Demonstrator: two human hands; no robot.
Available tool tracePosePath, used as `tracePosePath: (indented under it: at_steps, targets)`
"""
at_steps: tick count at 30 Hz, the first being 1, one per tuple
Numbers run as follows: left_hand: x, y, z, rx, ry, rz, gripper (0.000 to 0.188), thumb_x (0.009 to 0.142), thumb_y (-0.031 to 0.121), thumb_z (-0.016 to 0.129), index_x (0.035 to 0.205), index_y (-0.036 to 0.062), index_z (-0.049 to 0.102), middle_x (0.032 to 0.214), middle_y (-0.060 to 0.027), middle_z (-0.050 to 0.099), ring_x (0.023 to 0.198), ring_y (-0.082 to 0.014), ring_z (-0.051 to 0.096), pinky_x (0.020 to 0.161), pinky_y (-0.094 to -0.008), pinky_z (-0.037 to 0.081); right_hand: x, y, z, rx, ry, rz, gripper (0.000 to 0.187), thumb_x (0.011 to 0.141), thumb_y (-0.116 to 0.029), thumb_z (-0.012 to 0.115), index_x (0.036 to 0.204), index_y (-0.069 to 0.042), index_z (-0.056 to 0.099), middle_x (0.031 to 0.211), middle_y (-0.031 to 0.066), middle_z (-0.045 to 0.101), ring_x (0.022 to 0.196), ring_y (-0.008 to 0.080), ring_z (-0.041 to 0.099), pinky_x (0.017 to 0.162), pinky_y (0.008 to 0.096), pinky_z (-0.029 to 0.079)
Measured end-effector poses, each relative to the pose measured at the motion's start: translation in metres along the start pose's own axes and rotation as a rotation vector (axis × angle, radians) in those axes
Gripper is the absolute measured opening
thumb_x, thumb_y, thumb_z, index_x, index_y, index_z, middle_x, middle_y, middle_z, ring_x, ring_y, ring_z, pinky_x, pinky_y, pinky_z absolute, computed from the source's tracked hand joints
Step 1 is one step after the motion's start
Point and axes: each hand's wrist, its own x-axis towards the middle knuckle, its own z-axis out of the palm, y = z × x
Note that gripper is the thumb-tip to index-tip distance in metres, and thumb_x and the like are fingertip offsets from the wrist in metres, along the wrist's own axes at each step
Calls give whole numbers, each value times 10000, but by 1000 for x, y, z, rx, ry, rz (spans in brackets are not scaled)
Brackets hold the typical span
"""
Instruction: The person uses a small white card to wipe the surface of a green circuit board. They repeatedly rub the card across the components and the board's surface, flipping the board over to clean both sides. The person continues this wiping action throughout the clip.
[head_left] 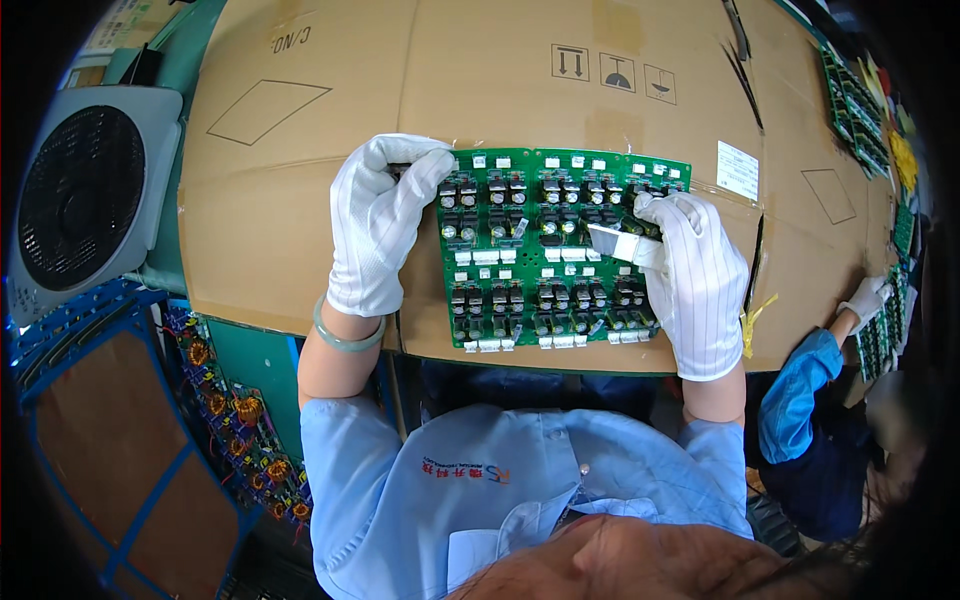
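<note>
A green circuit board [530, 262], a panel of repeated sections with capacitors, dark parts and white connectors, lies on a cardboard-covered table in front of me. My left hand [380, 235], in a white striped glove, is closed at the board's upper left corner, thumb and fingers pinched there. A small dark bit shows between those fingers, too hidden to name. My right hand [698, 280], gloved alike, bends over the board's right side. It grips a flat silvery-white piece [625, 245] that slants over the parts; its exact kind is unclear.
Flattened cardboard [480, 90] covers the table. On the left stand a grey box with a round black grille [82, 195] and boards with copper coils [245, 410]. At right, a co-worker's gloved hand [868, 298] touches other green boards [880, 335]; more boards [850, 110] lie beyond.
</note>
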Motion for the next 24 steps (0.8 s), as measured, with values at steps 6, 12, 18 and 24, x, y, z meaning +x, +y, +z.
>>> tracePosePath:
  at_steps: [6, 12, 18, 24]
  targets:
    - [1, -2, 1, 7, 6, 41, 149, 869, 87, 692, 898, -50, 640, 868, -81, 673, 783, -101, 583, 720, -246, 482, -2, 0, 2, 13, 25, 4, 457, 641, -19, 701, 1080, -106, 608, 978, 76, 610, 912, 244, 638, 608, 319, 505]
    - [0, -3, 1, 36, 7, 39, 119, 872, 80, 686, 897, -29, 646, 880, -58, 658, 757, -89, 557, 685, -232, 458, -3, 15, -3, 293, 131, 7, 325, 637, -29, 719, 953, -67, 653, 917, 100, 660, 850, 257, 663, 652, 308, 535]
    - [-1, -4, 2, -4, 13, 63, 85, 879, 59, 668, 901, -17, 635, 904, -49, 646, 768, -80, 536, 707, -221, 441, -9, 53, -26, 648, 438, 702, 138, 819, -84, 739, 877, 15, 661, 811, 75, 650, 732, 135, 590, 697, 259, 478]
    - [-2, 0, -2, 8, -6, -3, 121, 894, 96, 662, 933, 3, 596, 943, -69, 637, 851, -108, 564, 821, -255, 453, -4, 54, -25, 450, 354, 493, 150, 752, -62, 767, 866, 0, 691, 857, 92, 695, 764, 182, 654, 722, 288, 509]
